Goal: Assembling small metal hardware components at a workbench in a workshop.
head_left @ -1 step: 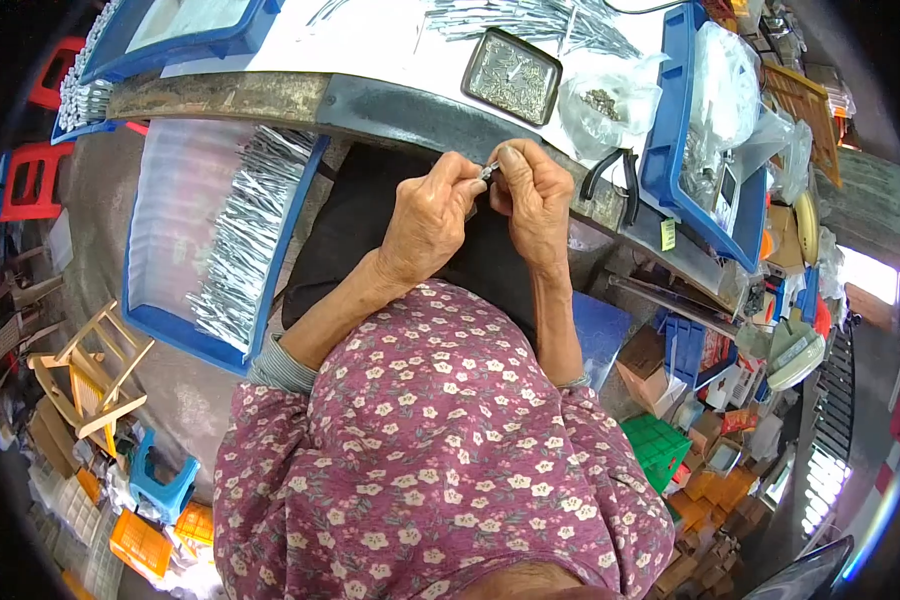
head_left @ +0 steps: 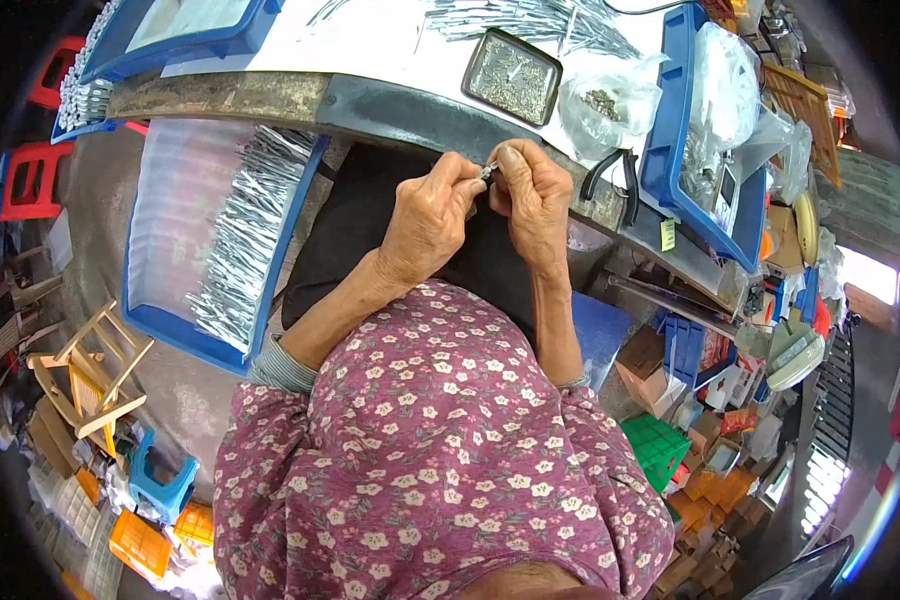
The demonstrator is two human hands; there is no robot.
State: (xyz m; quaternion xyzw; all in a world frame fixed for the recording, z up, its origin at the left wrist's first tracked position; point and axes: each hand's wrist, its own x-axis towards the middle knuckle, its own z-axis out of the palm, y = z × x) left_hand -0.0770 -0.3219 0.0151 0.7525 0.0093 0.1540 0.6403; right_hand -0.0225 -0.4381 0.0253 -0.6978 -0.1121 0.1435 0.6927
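Note:
Just off the table's front edge, my two hands meet around a small silvery metal part (head_left: 487,172). My left hand (head_left: 432,212) is closed, its thumb and forefinger pinching the part from the left. From the other side my right hand (head_left: 533,200) pinches it too, fingers curled in. Most of the part is covered by my fingertips, so its exact kind does not show. Beyond the hands lies a dark square tray (head_left: 513,77) of tiny metal pieces. Black-handled pliers (head_left: 630,187) rest at the table edge, right of my right hand.
Left of my lap stands a blue tray (head_left: 142,318) with many thin silvery metal parts (head_left: 238,250). More such parts (head_left: 530,22) lie on the white tabletop. A clear bag (head_left: 610,100) sits beside the small tray, and a blue bin (head_left: 660,165) holds plastic bags at the right.

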